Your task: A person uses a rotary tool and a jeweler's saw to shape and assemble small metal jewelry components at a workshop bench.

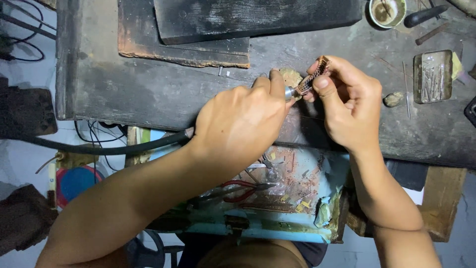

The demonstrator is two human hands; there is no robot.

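- The left hand (238, 124) is closed around a rotary tool handpiece (289, 93); only its metal tip shows past the forefinger, and a black flexible shaft (124, 147) trails off past the wrist.
- The right hand (347, 101) has its grip pinched shut on a small ridged copper-coloured piece (313, 77), held between thumb and fingers just above the desk (148, 89), near its front edge.
- The tool tip is touching the lower end of the piece; whether it is spinning cannot be told.
- For clean work, the piece is best kept braced by both hands resting near the desk edge, with the tip pressed lightly and fingertips kept off the contact point.
- A shallow metal tray (433, 75) at the right holds thin metal bits, probably burrs; the exact kind is too small to tell.
- A small round cup (387, 12) at the top is seen with brownish residue inside.
- A blue drawer tray (297, 188) under the desk edge holds red-handled pliers (243, 190) and scattered copper scraps.
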